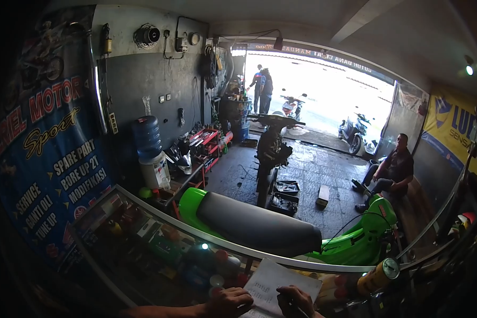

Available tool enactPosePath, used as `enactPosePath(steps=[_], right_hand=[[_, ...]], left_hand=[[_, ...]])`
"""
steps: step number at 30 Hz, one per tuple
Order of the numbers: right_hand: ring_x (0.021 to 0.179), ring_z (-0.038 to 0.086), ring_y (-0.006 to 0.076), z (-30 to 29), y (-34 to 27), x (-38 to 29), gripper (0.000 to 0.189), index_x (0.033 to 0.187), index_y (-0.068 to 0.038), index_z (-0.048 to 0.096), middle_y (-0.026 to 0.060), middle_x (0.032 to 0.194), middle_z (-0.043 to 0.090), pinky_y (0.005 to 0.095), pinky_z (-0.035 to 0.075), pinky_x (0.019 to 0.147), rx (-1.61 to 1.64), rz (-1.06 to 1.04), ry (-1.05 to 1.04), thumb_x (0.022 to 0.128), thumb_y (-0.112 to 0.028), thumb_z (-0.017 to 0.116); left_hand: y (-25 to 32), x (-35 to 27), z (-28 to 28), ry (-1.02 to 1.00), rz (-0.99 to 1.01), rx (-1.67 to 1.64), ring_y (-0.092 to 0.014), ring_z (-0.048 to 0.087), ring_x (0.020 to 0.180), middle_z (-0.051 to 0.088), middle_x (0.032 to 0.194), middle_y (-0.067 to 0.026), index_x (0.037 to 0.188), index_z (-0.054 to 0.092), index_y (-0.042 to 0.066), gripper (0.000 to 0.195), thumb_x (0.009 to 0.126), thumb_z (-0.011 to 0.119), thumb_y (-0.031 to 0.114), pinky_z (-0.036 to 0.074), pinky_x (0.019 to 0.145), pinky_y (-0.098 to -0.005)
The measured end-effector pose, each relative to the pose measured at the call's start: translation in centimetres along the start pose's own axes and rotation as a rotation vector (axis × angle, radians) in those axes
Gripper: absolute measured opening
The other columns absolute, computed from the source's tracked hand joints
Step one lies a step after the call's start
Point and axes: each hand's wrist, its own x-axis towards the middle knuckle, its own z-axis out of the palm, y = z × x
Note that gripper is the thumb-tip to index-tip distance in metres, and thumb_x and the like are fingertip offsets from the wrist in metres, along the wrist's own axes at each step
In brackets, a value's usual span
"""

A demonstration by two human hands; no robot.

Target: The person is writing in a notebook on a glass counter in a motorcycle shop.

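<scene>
An open notebook (286, 274) with handwritten lines lies on the glass top of a display case (143, 282). My left hand (230, 301) rests on the page's lower left edge, its fingers slightly curled over the paper. Over the right part of the page, my right hand (296, 300) is closed around a slim pen (300, 309). The pen's tip is hard to make out. To the right stands a yellow can (377, 276) with a metal lid.
Beyond the case's pale frame (175, 224) stands a green motor scooter (365, 238) with a long black seat (258, 226). A partly stripped motorcycle (272, 147), tool trays (284, 202) and a seated person (397, 167) are farther off. A water dispenser (153, 171) stands left.
</scene>
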Motion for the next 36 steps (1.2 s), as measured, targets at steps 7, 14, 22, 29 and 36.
enactPosePath(steps=[7,14,22,29,36], right_hand=[[0.068,0.065,0.0248,-0.3,-0.1,0.0,0.020,0.117,-0.009,0.068,0.0127,0.088,0.068,0.0355,0.053,0.062,-0.009,0.016,-0.024,0.097,-0.007,0.068],[0.070,0.067,0.0208,0.0,0.7,-0.2,0.022,0.118,-0.009,0.070,0.0113,0.091,0.071,0.0335,0.054,0.063,0.002,0.039,-0.003,0.097,-0.006,0.068],[0.092,0.072,0.0311,-1.7,5.3,1.3,0.023,0.114,-0.005,0.068,0.0167,0.095,0.074,0.0436,0.054,0.085,-0.050,0.276,0.194,0.093,-0.013,0.069],[0.110,0.064,0.0430,-3.3,6.1,2.6,0.039,0.124,0.003,0.063,0.0232,0.114,0.070,0.0507,0.051,0.099,-0.422,0.158,-0.030,0.089,-0.014,0.070],[0.104,0.063,0.0428,-3.9,6.2,2.6,0.047,0.129,0.002,0.061,0.0218,0.107,0.068,0.0525,0.048,0.098,-0.483,0.118,-0.059,0.089,-0.022,0.073]], left_hand=[[0.3,-0.1,0.0,-0.002,-0.013,-0.007,-0.033,0.065,0.079,0.065,0.083,-0.0110,0.082,0.065,0.005,0.012,0.085,0.076,0.006,0.053,0.070,-0.0418],[-0.1,-0.1,0.4,0.012,-0.015,-0.045,-0.034,0.065,0.077,0.064,0.081,-0.0125,0.081,0.063,0.004,0.013,0.085,0.076,0.006,0.052,0.069,-0.0429],[0.6,0.2,-0.3,-0.058,-0.035,0.033,-0.032,0.066,0.089,0.067,0.091,-0.0110,0.087,0.068,0.006,0.011,0.086,0.077,0.011,0.053,0.078,-0.0421],[-1.4,-0.9,0.3,-0.153,0.006,0.194,-0.031,0.067,0.114,0.070,0.114,-0.0093,0.106,0.077,0.014,0.023,0.088,0.082,0.026,0.055,0.099,-0.0446],[-1.4,-0.5,0.5,-0.220,-0.019,0.150,-0.034,0.063,0.119,0.068,0.120,-0.0118,0.106,0.077,0.014,0.024,0.087,0.082,0.027,0.053,0.102,-0.0480]])
